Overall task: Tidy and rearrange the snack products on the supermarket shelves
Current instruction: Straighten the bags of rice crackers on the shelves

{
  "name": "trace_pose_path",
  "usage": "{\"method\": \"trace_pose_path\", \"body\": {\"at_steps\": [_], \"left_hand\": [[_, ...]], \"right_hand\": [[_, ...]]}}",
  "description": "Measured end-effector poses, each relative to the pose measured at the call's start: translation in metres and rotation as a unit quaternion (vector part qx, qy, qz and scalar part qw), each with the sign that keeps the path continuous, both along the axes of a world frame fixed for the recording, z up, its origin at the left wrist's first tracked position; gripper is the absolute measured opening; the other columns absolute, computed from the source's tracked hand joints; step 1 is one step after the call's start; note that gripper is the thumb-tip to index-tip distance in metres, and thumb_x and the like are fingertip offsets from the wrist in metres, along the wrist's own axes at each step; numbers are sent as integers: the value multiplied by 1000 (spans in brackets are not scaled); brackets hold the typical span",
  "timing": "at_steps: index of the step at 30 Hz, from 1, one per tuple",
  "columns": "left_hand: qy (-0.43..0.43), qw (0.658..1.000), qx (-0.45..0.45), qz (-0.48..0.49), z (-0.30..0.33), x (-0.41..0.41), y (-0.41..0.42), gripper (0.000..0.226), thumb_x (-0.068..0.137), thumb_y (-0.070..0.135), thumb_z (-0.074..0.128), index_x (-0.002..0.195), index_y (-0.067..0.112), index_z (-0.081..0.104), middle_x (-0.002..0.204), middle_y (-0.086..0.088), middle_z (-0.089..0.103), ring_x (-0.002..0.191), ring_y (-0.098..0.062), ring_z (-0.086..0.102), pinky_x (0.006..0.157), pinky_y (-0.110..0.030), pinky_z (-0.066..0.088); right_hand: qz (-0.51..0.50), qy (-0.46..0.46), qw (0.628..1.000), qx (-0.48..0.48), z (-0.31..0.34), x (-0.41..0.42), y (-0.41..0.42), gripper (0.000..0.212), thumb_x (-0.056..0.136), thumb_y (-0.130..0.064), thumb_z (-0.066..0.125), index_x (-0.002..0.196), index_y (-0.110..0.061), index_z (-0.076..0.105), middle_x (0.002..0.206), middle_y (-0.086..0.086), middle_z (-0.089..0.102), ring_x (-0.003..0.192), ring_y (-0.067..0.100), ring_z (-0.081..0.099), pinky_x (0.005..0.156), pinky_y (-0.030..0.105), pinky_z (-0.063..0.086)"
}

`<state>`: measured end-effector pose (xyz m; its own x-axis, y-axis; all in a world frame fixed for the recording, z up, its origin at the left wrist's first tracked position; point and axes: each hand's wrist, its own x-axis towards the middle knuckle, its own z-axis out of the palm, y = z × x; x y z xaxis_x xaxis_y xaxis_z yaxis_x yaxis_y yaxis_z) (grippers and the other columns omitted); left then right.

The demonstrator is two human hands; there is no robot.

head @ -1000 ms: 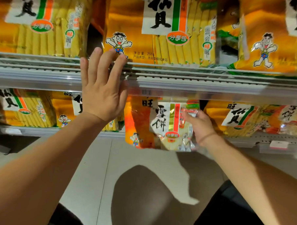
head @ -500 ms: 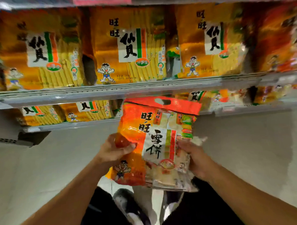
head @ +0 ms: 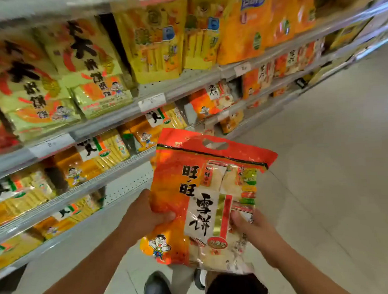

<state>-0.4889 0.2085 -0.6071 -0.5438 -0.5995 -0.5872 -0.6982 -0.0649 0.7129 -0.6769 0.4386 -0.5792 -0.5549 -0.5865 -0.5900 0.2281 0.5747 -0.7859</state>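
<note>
The packs [head: 30, 87] at upper left are motion-blurred, the price tags [head: 152, 101] too small to read, and the shoe [head: 157, 288] is cut off by the bottom edge.

open aisle floor [head: 333, 163] at right, shelves [head: 120, 114] at left packed with snack bags [head: 92, 69]

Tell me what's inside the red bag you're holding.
Through the clear window of the red bag, white wrapped crackers show. The printed orange part hides the rest, so a count isn't possible.
</note>
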Motion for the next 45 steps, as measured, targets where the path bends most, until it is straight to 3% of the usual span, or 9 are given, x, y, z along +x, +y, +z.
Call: {"method": "trace_pose_path", "body": {"at_steps": [5,8,10,13,20,25,30,39,45], "left_hand": [[-4,991,-56,-118,25,-82,41,68,61,56,85,109,27,48,104,9,64,92,-14,64,84,-46,54],[-6,986,-69,-152,31,-132,65,72,60,59,85,112,30,46,108,12,64,95,-12,65,85,-44,55],[-6,984,-71,-162,36,-175,79,69,61,57,85,111,32,45,109,13,64,95,-10,65,86,-43,55],[-1,983,-73,-168,48,-249,102,70,62,51,87,114,32,46,111,13,63,98,-9,63,87,-40,54],[22,989,-59,-131,50,-390,143,66,56,45,92,106,33,50,105,9,66,92,-11,66,81,-42,57],[-3,995,-41,-96,31,-459,138,77,39,67,85,99,36,48,100,12,66,89,-11,66,81,-46,57],[-26,996,-26,-75,-7,-540,111,70,53,55,89,107,33,50,103,12,66,92,-13,65,84,-45,56],[-60,994,-17,-87,-117,-701,70,67,68,54,82,115,26,45,111,9,64,96,-14,64,80,-35,54],[-106,994,16,33,-204,-747,65,59,72,42,84,110,19,45,102,-3,63,90,-23,65,80,-47,56]], "right_hand": [[-75,-21,997,-9,6,-39,69,64,64,-47,84,119,-34,54,102,-13,74,91,10,71,80,34,57],[-129,-16,992,-3,-2,-77,99,71,52,-56,87,114,-39,56,100,-14,74,92,13,71,90,45,54],[-151,-4,988,-11,-3,-111,116,78,42,-67,86,111,-44,57,99,-21,72,94,8,69,89,41,53],[-168,-18,985,-32,-2,-174,140,67,48,-61,85,106,-41,60,92,-23,72,82,2,70,72,29,53],[-168,6,985,-44,8,-322,177,40,61,-47,83,96,-43,66,93,-12,75,83,9,72,75,35,55],[-139,5,990,-18,-4,-407,158,37,71,-36,84,103,-35,65,95,-6,76,85,16,73,78,44,57],[-118,34,992,35,-33,-503,117,42,70,-39,84,105,-31,62,93,-6,74,81,13,72,59,26,55],[-87,44,990,106,-142,-681,65,41,65,-44,85,98,-33,62,87,-11,74,67,3,69,59,23,50],[-12,13,995,98,-233,-770,12,41,62,-38,89,95,-35,65,83,-17,74,68,2,69,68,30,55]]}}
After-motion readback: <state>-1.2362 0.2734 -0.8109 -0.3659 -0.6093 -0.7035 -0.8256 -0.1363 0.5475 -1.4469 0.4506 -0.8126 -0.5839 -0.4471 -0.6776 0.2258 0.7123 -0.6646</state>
